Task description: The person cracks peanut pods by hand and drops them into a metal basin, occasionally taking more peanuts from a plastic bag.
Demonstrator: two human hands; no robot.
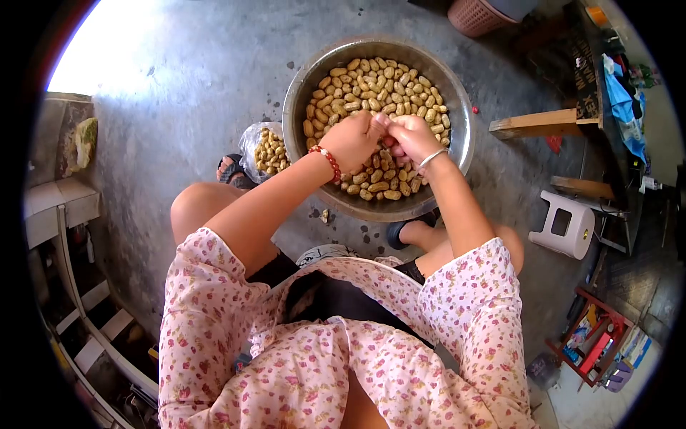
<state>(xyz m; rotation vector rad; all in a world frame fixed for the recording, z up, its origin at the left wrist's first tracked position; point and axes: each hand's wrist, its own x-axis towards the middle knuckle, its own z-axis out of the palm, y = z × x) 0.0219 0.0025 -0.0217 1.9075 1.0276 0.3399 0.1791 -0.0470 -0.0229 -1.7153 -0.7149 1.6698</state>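
A wide metal basin [291, 107] full of unshelled peanuts [389, 86] stands on the floor between my feet. Over the peanuts my left hand [355, 141], with a red bead bracelet at its wrist, is closed in a pinch. My right hand [412, 138], wearing a pale bangle, is closed too and meets the left at thumbs and fingertips. Whatever sits between the fingertips is hidden by them. Beside the basin's left side a clear plastic bag [249, 143] holds more peanuts [271, 151].
A pale plastic stool [562, 224] stands at the right, near a wooden table leg [532, 124]. A pink basket [475, 18] is at the top. Shelving [64, 207] runs along the left wall. A red rack [592, 336] with small goods lies lower right.
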